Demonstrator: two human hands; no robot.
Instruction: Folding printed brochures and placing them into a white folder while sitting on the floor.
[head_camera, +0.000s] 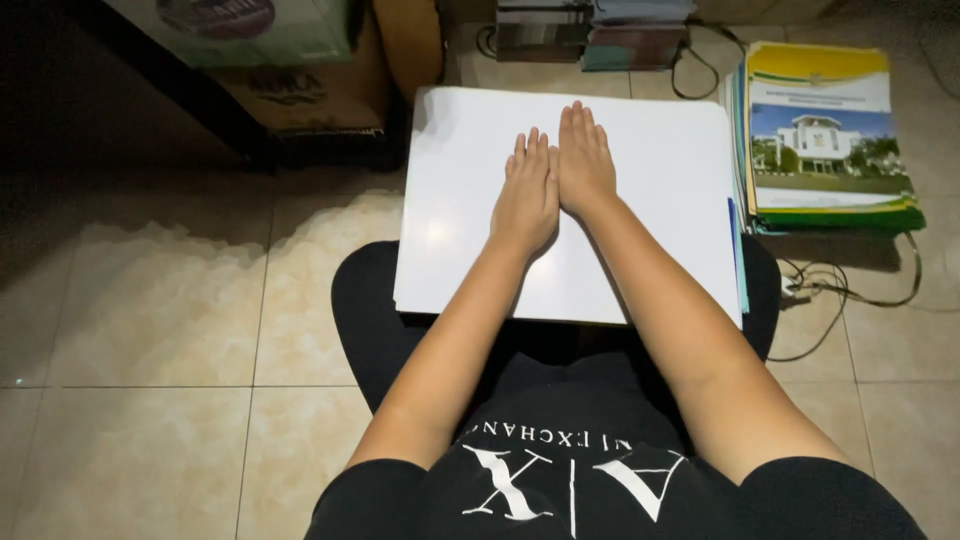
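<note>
While flat, white sheet lies landscape, crosswise.

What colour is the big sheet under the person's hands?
Plain white, glossy; the sheet shows best in the head view, under both flat hands.

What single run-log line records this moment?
left hand: flat on white sheet | right hand: flat beside it, touching | booklets: floor, right
</note>
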